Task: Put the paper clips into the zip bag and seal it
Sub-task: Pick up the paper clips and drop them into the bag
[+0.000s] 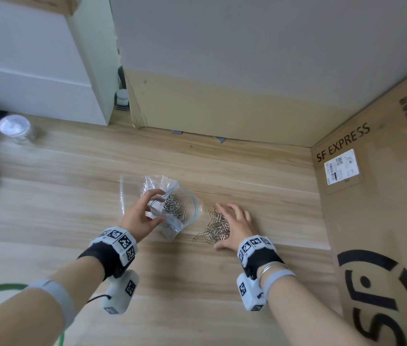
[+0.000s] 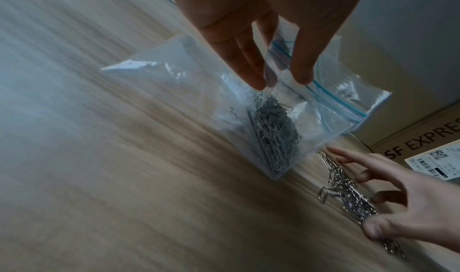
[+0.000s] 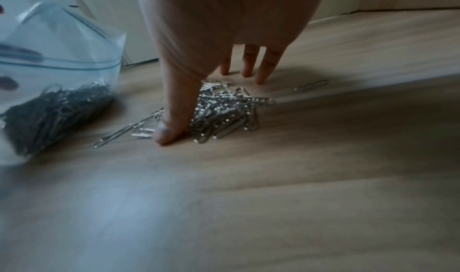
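Clips [image 1: 216, 227] could scatter from splayed right hand [image 1: 235, 227] mid-frame; left hand [image 1: 142, 216] pinching bag [image 1: 172, 208] rim might slip.

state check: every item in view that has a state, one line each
zip bag: unsealed, mouth held open, partly filled with clips
loose paper clips: piled on the table, outside the bag
left hand: pinches the bag's rim
right hand: fingers spread over the loose pile, nothing gripped
jar: standing upright
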`<action>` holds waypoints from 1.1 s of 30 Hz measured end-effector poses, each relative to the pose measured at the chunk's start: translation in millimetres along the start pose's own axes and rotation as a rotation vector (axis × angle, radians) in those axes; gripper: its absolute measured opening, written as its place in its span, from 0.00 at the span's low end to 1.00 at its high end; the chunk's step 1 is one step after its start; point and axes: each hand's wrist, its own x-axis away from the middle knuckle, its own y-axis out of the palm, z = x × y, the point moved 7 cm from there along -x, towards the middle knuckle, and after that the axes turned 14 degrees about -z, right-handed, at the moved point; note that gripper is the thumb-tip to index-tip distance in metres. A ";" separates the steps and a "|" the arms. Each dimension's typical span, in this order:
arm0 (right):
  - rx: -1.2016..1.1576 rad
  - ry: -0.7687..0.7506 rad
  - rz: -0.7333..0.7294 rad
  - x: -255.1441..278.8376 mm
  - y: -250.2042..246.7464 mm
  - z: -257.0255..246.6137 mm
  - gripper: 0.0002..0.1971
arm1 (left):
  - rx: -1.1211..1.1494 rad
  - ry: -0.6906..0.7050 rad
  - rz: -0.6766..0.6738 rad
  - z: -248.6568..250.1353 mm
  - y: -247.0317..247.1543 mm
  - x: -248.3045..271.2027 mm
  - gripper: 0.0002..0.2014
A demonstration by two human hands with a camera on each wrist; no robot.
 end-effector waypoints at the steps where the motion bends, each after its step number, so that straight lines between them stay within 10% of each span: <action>1: 0.029 -0.007 0.001 -1.6 1.2 -2.9 0.53 | 0.003 -0.005 0.004 -1.5 -0.7 -0.5 0.37; 15: -0.191 -0.201 0.162 4.9 -7.3 -20.6 0.07 | 0.025 -0.002 -0.009 -3.6 0.1 -1.3 0.44; 27: -0.365 -0.078 0.276 13.6 -34.2 -17.6 0.03 | 0.033 0.012 0.002 1.3 1.5 0.1 0.35; 33: -0.441 -0.300 0.229 25.7 -61.5 -89.4 0.05 | 0.062 0.008 -0.039 2.2 8.4 0.5 0.39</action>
